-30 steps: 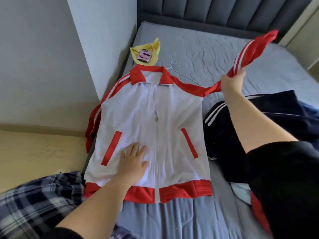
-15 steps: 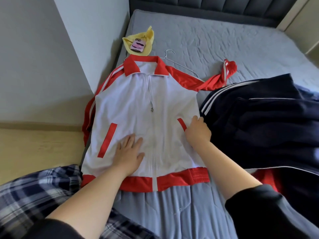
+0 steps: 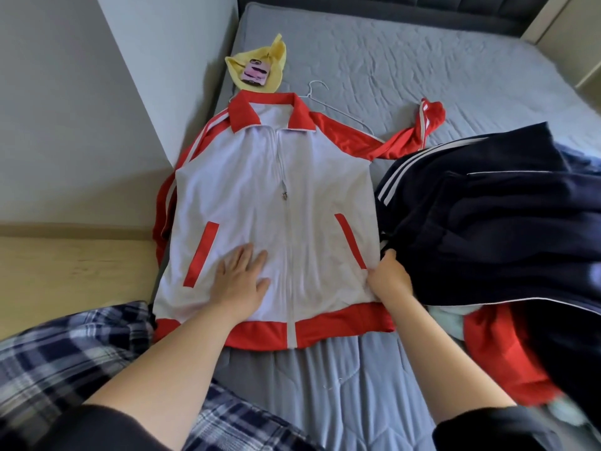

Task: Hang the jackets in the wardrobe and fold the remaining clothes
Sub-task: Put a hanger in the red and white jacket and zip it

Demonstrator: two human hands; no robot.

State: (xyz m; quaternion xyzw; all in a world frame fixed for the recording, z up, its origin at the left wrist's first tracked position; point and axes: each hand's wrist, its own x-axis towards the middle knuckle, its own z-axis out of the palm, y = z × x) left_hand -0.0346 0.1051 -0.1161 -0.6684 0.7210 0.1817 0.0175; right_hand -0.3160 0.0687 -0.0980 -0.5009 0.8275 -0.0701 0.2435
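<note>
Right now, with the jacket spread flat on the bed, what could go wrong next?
The wire hanger lies partly under the jacket, so lifting may snag it. The right hand grips the jacket edge against the dark clothes pile and could drag that along. One red sleeve hangs off the bed.

White jacket (image 3: 276, 196) with red collar, sleeves and hem, zipped, lying flat and front-up on a grey bed (image 3: 422, 60) — one sleeve stretched sideways, bunched. Navy clothes (image 3: 487, 222) heaped just beside it; wire hanger (image 3: 338, 112) behind its collar.
</note>
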